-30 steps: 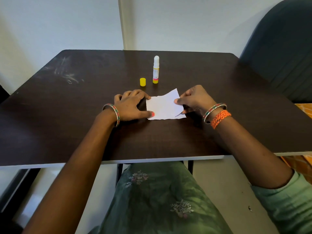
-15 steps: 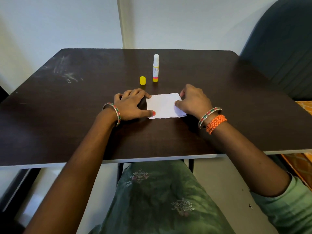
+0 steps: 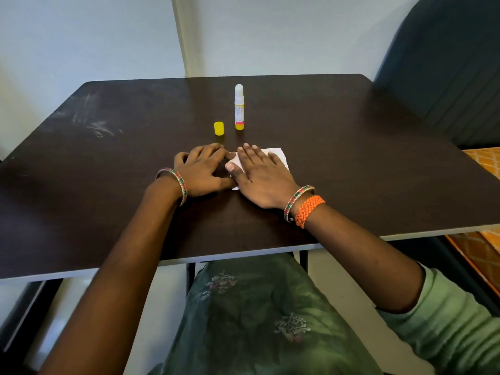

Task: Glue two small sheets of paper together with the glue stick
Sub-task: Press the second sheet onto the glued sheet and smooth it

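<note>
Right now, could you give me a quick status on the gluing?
Right hand flat on paper. Left hand resting beside it. Glue stick upright, yellow cap off. Nothing obstructing.

one glue stick [image 3: 239, 106], one yellow cap [image 3: 219, 128], two hands, three bangles

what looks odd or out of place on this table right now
The white glue stick stands uncapped with its glue exposed; its small yellow cap sits apart beside it on the dark wooden table. Pale scuff marks smear the far left.
</note>
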